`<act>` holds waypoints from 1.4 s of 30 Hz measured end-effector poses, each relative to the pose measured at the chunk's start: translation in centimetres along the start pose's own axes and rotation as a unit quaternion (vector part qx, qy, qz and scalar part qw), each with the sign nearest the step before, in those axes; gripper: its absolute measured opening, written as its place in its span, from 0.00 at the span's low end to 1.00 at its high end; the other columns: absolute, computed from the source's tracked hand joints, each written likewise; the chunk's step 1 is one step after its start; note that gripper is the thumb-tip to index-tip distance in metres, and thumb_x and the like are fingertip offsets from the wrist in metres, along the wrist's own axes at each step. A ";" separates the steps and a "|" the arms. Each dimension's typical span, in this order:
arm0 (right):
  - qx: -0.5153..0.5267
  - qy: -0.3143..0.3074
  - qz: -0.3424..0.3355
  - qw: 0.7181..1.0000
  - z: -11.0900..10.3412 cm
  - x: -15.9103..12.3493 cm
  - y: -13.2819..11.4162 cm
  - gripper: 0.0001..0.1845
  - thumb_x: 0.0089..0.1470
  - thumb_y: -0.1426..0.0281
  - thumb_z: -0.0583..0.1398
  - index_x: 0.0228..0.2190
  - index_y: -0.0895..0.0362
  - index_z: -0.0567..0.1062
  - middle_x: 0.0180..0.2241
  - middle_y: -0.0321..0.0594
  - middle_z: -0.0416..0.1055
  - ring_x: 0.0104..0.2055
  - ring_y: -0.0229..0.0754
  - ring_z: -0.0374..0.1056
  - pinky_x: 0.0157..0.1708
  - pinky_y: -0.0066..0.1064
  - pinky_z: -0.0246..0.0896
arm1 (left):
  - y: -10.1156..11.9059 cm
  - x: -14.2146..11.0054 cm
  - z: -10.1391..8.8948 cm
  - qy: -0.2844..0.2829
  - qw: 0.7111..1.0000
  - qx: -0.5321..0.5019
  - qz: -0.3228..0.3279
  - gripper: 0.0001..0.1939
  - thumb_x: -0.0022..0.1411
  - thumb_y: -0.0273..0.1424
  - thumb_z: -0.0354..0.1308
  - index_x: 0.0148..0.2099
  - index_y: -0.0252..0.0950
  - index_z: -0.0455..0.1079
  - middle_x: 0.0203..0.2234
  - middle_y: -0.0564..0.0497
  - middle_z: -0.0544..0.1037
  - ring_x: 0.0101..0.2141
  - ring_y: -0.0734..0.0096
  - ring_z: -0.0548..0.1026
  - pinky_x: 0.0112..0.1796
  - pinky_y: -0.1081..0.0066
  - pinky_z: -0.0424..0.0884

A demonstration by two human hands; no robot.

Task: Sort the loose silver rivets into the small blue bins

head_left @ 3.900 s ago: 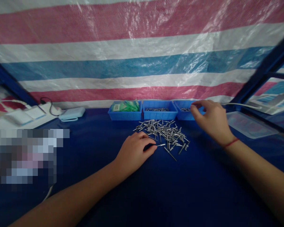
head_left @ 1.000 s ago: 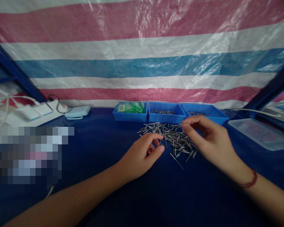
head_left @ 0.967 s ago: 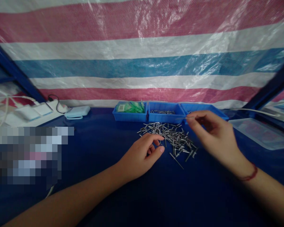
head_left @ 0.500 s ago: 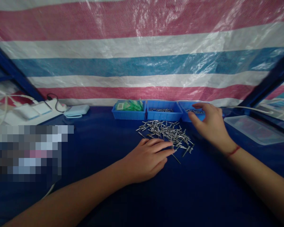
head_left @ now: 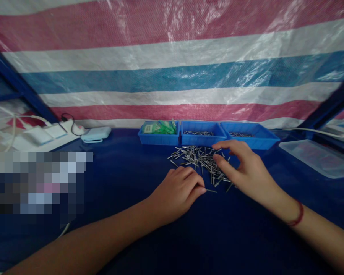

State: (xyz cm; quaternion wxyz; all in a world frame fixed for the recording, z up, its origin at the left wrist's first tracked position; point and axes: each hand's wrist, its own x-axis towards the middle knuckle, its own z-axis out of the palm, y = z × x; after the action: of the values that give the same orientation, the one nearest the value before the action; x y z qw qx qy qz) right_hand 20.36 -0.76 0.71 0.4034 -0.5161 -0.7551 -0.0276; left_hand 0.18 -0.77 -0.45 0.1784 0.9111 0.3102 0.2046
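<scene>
One rivet (head_left: pixel 211 190) | long axis crosswise, free end rightward | left hand (head_left: pixel 179 193): fingers clamped on it | right hand (head_left: pixel 249 168): fingers apart

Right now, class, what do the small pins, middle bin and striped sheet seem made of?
Small pins: probably metal, smooth and silvery; they catch bright glints. Middle bin: likely moulded plastic, slightly glossy, with thin, evenly blue walls. Striped sheet: apparently woven plastic, shiny, showing fine mesh and crinkled highlights.

Silvery rivets (head_left: pixel 206 160) heaped, crisscrossed; single rivet (head_left: pixel 211 190) just beside, pinched at one end, pointing right.
</scene>
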 end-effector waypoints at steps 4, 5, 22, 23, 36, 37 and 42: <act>0.099 -0.075 -0.012 0.992 0.0 -0.3 -1.1 0.06 0.52 0.72 0.57 0.33 0.53 0.74 0.34 0.38 0.74 0.38 0.42 0.70 0.39 0.35 0.65 | -0.5 0.2 0.0 0.092 0.984 -0.133 -0.079 0.06 0.66 0.31 0.48 0.40 0.35 0.65 0.32 0.52 0.72 0.33 0.72 0.69 0.36 0.71 0.64; 0.121 -0.090 -0.010 0.988 0.1 -0.4 -1.4 0.06 0.52 0.72 0.58 0.33 0.53 0.74 0.34 0.38 0.74 0.38 0.41 0.70 0.39 0.34 0.65 | -0.6 0.2 0.0 0.107 0.978 -0.155 -0.092 0.07 0.66 0.31 0.47 0.40 0.36 0.65 0.32 0.53 0.72 0.33 0.73 0.69 0.35 0.72 0.64; 0.244 -0.099 0.051 0.963 0.5 -0.8 -2.9 0.05 0.54 0.67 0.59 0.31 0.54 0.74 0.30 0.37 0.74 0.32 0.38 0.70 0.30 0.29 0.65 | -0.5 0.3 -0.3 0.102 0.969 -0.205 -0.091 0.11 0.67 0.34 0.45 0.40 0.35 0.66 0.31 0.53 0.71 0.33 0.72 0.70 0.35 0.72 0.65; 0.240 -0.096 0.047 0.965 0.5 -0.8 -2.9 0.05 0.54 0.67 0.59 0.31 0.54 0.73 0.30 0.37 0.73 0.31 0.38 0.69 0.30 0.29 0.65 | -0.5 0.3 -0.3 0.100 0.970 -0.204 -0.085 0.11 0.67 0.34 0.46 0.41 0.35 0.66 0.32 0.52 0.71 0.34 0.72 0.70 0.35 0.72 0.65; 0.227 -0.084 0.052 0.969 0.5 -0.9 -3.1 0.04 0.54 0.67 0.58 0.29 0.54 0.72 0.28 0.37 0.72 0.29 0.38 0.68 0.26 0.29 0.64 | -0.4 0.4 -0.3 0.084 0.979 -0.179 -0.058 0.07 0.65 0.33 0.49 0.39 0.36 0.66 0.31 0.52 0.70 0.31 0.73 0.68 0.33 0.73 0.65; 0.227 -0.085 0.050 0.969 0.5 -1.0 -3.1 0.04 0.54 0.67 0.58 0.30 0.54 0.72 0.29 0.38 0.72 0.30 0.39 0.69 0.26 0.29 0.64 | -0.4 0.4 -0.3 0.086 0.978 -0.180 -0.058 0.07 0.64 0.33 0.50 0.39 0.36 0.66 0.31 0.52 0.70 0.31 0.73 0.68 0.33 0.73 0.65; 0.231 -0.091 0.029 0.968 0.4 -1.1 -3.1 0.04 0.54 0.68 0.57 0.31 0.54 0.72 0.30 0.38 0.72 0.31 0.38 0.68 0.28 0.30 0.64 | -0.6 0.4 -0.2 0.093 0.976 -0.187 -0.054 0.04 0.62 0.31 0.54 0.39 0.36 0.66 0.32 0.53 0.72 0.31 0.74 0.68 0.32 0.73 0.65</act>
State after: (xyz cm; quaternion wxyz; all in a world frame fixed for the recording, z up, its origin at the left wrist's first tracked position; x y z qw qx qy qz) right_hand 17.74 -2.85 0.90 0.4420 -0.4309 -0.7592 0.2062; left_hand 0.08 -0.09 -0.43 0.3265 0.8204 0.3308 0.3330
